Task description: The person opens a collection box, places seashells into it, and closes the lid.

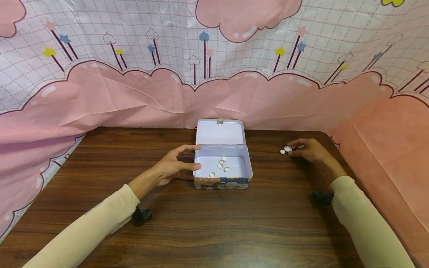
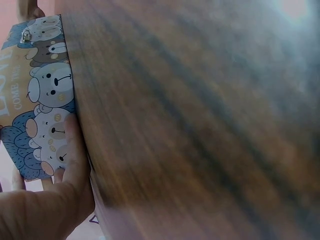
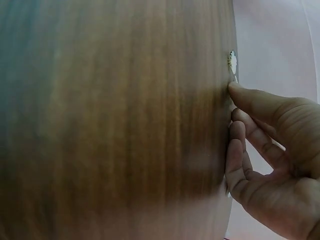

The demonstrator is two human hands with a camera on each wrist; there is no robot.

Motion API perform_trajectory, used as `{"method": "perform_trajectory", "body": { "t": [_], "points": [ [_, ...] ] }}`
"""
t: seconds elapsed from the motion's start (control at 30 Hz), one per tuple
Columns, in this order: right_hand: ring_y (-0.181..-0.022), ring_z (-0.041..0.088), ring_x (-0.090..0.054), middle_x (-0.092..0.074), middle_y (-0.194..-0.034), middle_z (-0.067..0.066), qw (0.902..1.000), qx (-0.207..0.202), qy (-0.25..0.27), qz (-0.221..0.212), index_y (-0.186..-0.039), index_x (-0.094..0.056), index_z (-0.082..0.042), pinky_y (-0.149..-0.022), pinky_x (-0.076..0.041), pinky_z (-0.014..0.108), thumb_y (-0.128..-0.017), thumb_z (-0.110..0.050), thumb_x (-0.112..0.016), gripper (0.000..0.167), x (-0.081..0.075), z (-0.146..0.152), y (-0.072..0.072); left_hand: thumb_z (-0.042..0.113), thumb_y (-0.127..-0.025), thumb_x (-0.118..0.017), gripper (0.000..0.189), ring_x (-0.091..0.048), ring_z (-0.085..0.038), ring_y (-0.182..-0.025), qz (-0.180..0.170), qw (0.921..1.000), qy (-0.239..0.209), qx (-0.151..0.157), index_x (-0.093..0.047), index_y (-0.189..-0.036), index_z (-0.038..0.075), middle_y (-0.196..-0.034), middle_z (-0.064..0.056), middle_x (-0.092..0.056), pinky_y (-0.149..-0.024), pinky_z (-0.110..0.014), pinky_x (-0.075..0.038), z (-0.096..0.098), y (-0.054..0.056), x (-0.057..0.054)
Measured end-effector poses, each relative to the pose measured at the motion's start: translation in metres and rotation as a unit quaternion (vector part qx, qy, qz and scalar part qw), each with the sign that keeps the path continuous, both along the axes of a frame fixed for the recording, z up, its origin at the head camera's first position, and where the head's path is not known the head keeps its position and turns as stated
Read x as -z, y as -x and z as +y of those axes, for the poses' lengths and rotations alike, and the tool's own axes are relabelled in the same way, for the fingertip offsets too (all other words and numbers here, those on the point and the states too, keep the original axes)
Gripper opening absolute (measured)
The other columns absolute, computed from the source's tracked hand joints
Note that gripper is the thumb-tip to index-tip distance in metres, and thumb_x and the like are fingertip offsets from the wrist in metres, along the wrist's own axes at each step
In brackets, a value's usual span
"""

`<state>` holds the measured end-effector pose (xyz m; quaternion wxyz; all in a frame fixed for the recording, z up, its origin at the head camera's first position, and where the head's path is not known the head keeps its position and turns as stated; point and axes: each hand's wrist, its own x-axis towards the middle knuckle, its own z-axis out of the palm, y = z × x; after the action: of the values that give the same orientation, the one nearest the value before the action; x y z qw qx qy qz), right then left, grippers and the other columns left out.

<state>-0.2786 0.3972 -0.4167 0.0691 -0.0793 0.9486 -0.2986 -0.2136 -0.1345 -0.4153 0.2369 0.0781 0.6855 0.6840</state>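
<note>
A hinged tin box (image 1: 221, 182) with cartoon bears on its front stands on the table, lid (image 1: 220, 132) raised. Several small white seashells (image 1: 227, 169) lie on its pale floor. My left hand (image 1: 172, 163) grips the box's left end, thumb at the rim; in the left wrist view its fingers (image 2: 75, 155) lie against the bear-printed side. To the right, thumb and index finger of my right hand (image 1: 310, 149) pinch a white seashell (image 1: 288, 148) at the tabletop. A smaller seashell (image 1: 282, 152) lies just left of it, and the right wrist view shows a shell (image 3: 232, 61) edge-on beyond the thumb.
The dark wood table (image 1: 214, 230) runs back to a pink and white patterned cloth (image 1: 140, 96). More of this cloth hangs on the right side (image 1: 385, 130). Dark wrist straps (image 1: 142, 216) show below both forearms.
</note>
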Motion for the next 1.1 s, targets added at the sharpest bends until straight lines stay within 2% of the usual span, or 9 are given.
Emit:
{"method": "perform_trajectory", "body": {
  "t": [0.1,0.17,0.37,0.43,0.63,0.93,1.1],
  "points": [
    [-0.131,0.049,-0.065,-0.068,-0.142,0.032,0.9999,0.009,0.012,-0.001,-0.147,-0.068,0.004,-0.106,-0.056,0.057,-0.109,-0.022,-0.079,0.048,0.001,-0.001,-0.001,0.003,-0.1,-0.085,0.077,-0.073,-0.033,-0.123,0.001,1.0,0.001,0.0,-0.052,-0.168,0.021,-0.173,-0.022,-0.034,-0.1,-0.056,-0.072,0.0,0.0,0.0],
    [-0.13,0.046,-0.066,-0.068,-0.142,0.031,0.9997,0.015,0.02,-0.003,-0.147,-0.069,0.003,-0.107,-0.056,0.053,-0.109,-0.023,-0.079,0.048,0.001,-0.002,-0.002,0.003,-0.1,-0.084,0.078,-0.073,-0.033,-0.123,0.002,1.0,0.002,0.0,-0.051,-0.168,0.021,-0.173,-0.023,-0.034,-0.1,-0.056,-0.072,0.0,-0.001,0.0],
    [-0.125,0.038,-0.069,-0.071,-0.141,0.028,0.9991,0.03,0.031,-0.001,-0.146,-0.071,0.002,-0.094,-0.053,0.026,-0.107,-0.027,-0.081,0.049,0.001,-0.003,-0.004,0.002,-0.1,-0.084,0.078,-0.072,-0.033,-0.123,0.001,1.0,0.001,-0.002,-0.052,-0.168,0.021,-0.173,-0.023,-0.034,-0.1,-0.057,-0.072,0.0,0.0,0.0],
    [-0.127,0.038,-0.07,-0.071,-0.142,0.028,0.9989,0.034,0.033,0.001,-0.146,-0.071,0.002,-0.092,-0.051,0.021,-0.107,-0.029,-0.082,0.051,0.001,-0.002,-0.005,0.002,-0.1,-0.084,0.078,-0.073,-0.033,-0.123,0.001,1.0,0.0,-0.002,-0.051,-0.168,0.02,-0.172,-0.022,-0.035,-0.1,-0.057,-0.072,0.0,0.0,0.0],
    [-0.13,0.04,-0.071,-0.073,-0.142,0.027,0.9986,0.039,0.036,0.003,-0.147,-0.07,0.001,-0.095,-0.053,0.024,-0.107,-0.033,-0.082,0.053,0.0,-0.001,-0.009,0.002,-0.1,-0.084,0.078,-0.072,-0.033,-0.123,0.0,1.0,0.0,-0.001,-0.051,-0.168,0.02,-0.173,-0.022,-0.034,-0.1,-0.057,-0.072,0.001,-0.001,0.0],
    [-0.099,0.006,-0.068,-0.079,-0.128,0.021,0.9976,0.042,0.039,0.039,-0.14,-0.074,0.002,-0.081,-0.053,0.012,-0.105,-0.032,-0.084,0.049,0.0,-0.004,-0.014,0.002,-0.1,-0.084,0.078,-0.073,-0.033,-0.122,0.0,1.0,-0.001,0.0,-0.051,-0.169,0.02,-0.173,-0.021,-0.035,-0.1,-0.057,-0.072,0.0,-0.001,0.0],
    [-0.095,0.002,-0.068,-0.081,-0.126,0.021,0.9964,0.046,0.046,0.056,-0.138,-0.076,0.0,-0.08,-0.054,0.013,-0.104,-0.033,-0.085,0.048,-0.002,-0.009,-0.022,0.002,-0.1,-0.085,0.077,-0.073,-0.033,-0.122,-0.003,1.0,-0.006,-0.002,-0.053,-0.167,0.021,-0.172,-0.021,-0.036,-0.1,-0.057,-0.072,0.0,-0.001,0.001]
  ]
}}
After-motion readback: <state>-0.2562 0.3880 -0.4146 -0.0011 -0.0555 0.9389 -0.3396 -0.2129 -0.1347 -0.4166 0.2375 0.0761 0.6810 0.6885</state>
